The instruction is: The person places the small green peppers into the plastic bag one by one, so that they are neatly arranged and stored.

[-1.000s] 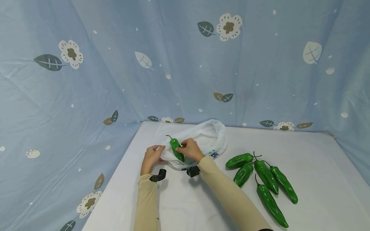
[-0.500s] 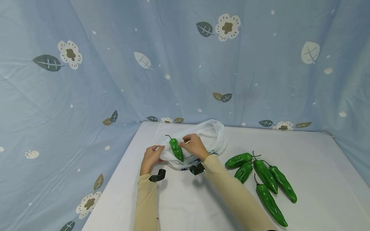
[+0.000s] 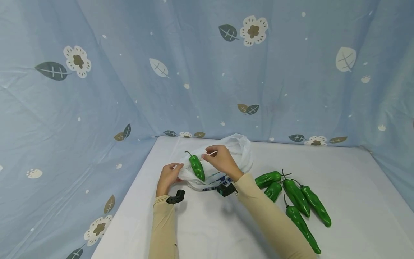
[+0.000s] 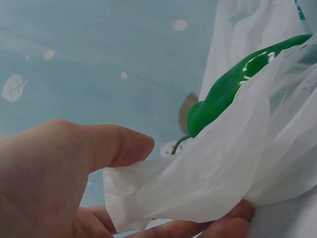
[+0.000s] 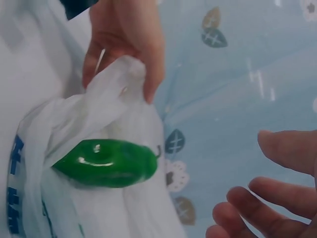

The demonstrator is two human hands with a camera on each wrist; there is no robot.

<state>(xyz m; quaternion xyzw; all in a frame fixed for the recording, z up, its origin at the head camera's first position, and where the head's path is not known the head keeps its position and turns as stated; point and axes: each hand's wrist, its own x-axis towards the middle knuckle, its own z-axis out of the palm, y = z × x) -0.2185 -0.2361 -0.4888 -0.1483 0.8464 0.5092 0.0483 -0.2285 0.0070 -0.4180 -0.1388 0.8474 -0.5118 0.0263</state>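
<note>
place: curtained-off workspace | blue leaf-print cloth [image 3: 207,90] behind and left | white table [image 3: 207,223] | room type unclear

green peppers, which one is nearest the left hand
The long glossy green pepper touching the translucent white plastic bag, beside the left hand; the other five green peppers lie farther right on the white table.

The wrist views are dimmer than the head's.

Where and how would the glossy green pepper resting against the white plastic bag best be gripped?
Probably round the thick middle of the glossy green pepper, from the right: the right hand, holding nothing, is there, while the left hand pinches the white plastic bag on the other side. The thin stem and tapering tip offer less to hold.
</note>
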